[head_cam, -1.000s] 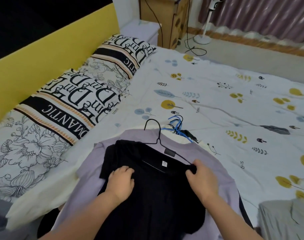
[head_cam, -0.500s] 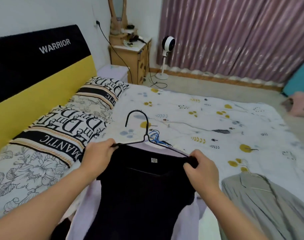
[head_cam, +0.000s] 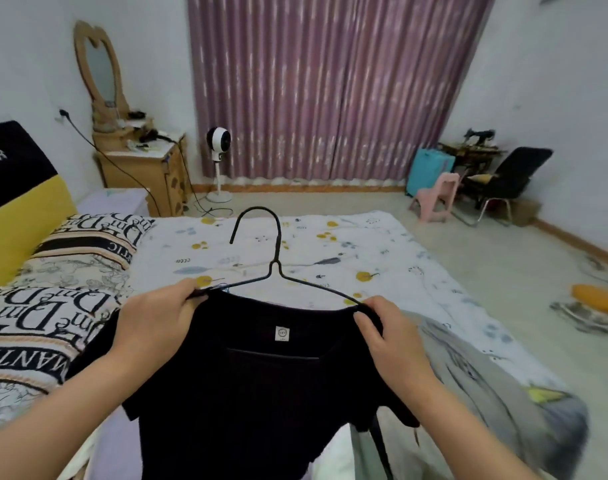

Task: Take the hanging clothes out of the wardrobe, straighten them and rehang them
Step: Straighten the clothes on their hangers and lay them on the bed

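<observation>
Both hands have lifted the black shirt (head_cam: 261, 393) higher.

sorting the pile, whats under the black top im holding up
Below the black top, held up on its black hanger, lilac fabric shows at lower left and a grey garment lies on the bed at right. Anything directly beneath is covered.

Even, soft indoor light; wide-angle view, smeared toward the edges.
No glare, shadows faint. Black shirt (head_cam: 261, 393) reads as near-flat dark mass, little fold detail. Curtain (head_cam: 330, 88) and walls bow outward; grey garment (head_cam: 496, 403) at bed's right edge motion-blurred.
</observation>
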Tool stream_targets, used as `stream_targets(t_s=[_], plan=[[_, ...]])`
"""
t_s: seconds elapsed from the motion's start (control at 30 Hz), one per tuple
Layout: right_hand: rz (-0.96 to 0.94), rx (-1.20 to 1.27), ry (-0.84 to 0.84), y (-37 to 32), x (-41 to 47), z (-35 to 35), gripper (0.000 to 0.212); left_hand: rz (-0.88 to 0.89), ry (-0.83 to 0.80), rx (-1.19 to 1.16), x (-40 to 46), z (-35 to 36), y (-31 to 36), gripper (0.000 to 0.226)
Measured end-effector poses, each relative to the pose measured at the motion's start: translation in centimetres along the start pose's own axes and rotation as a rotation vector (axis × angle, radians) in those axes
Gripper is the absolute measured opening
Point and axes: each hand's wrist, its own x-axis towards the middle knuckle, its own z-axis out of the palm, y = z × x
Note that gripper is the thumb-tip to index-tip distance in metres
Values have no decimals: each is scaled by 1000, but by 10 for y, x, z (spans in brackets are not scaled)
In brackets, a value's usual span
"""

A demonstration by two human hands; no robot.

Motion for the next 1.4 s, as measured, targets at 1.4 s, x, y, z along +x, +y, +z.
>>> stream_targets(t_s=[1.4], plan=[[292, -320, 399, 356, -11, -466, 20, 558, -199, -429, 111, 250, 537, 40]])
